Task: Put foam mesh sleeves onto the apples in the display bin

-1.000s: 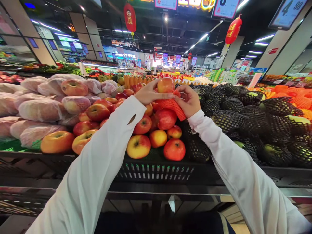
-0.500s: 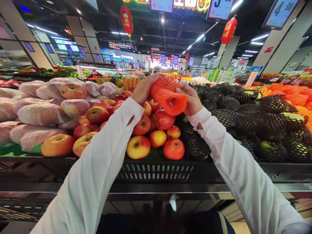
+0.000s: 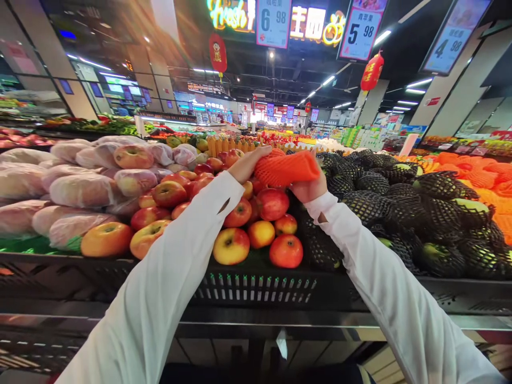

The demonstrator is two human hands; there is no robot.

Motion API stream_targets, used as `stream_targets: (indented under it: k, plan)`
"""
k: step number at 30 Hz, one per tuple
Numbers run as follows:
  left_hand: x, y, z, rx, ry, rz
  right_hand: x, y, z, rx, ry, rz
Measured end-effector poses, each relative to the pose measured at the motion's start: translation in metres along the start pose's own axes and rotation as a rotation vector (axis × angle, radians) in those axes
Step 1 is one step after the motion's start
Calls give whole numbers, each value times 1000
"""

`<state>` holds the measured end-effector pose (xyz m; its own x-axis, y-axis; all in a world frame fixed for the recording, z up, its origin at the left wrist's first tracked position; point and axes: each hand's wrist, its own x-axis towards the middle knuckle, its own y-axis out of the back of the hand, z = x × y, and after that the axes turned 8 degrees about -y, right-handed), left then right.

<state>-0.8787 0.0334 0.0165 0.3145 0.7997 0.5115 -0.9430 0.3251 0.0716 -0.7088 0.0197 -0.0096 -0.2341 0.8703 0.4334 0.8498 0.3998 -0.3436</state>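
An orange foam fruit net point(image 3: 286, 168) is held up above the display, lying sideways between my two hands. My left hand point(image 3: 248, 165) grips its left end, fingers closed and partly behind it. At the other end, my right hand point(image 3: 310, 188) is closed around the net from below and behind; most of its fingers are hidden. Whether a fruit is inside the net cannot be made out. Below my hands sit loose red and yellow apples point(image 3: 239, 213), apart from the net.
Wrapped apples point(image 3: 82, 189) are stacked at the left. Dark fruit in black foam nets point(image 3: 370, 205) fills the right side, with orange-netted fruit point(image 3: 472, 170) beyond. A black slotted crate edge point(image 3: 260, 288) runs along the front. Price signs point(image 3: 362, 29) hang overhead.
The net has turned: its open end faced me and now points right, with the mesh more stretched out. My view has tilted upward slightly. Both hands keep their hold.
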Motion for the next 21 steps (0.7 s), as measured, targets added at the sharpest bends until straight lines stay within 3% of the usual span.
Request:
stream_targets:
  k: [4,8,13,18,21]
  plan:
    - [0,-2,2,-57,-35,38,-12,-3,-8,50,-21,-82]
    - [-1,2,1,-11,-48,18,-6,0,-5,-74,-18,-135]
    - [0,5,-5,98,-78,-72,7,11,2,-334,99,-13]
    - [0,1,-2,82,-139,-81,5,19,4,-610,259,-222]
    - [-1,0,0,60,-155,-60,5,20,7,-645,273,-255]
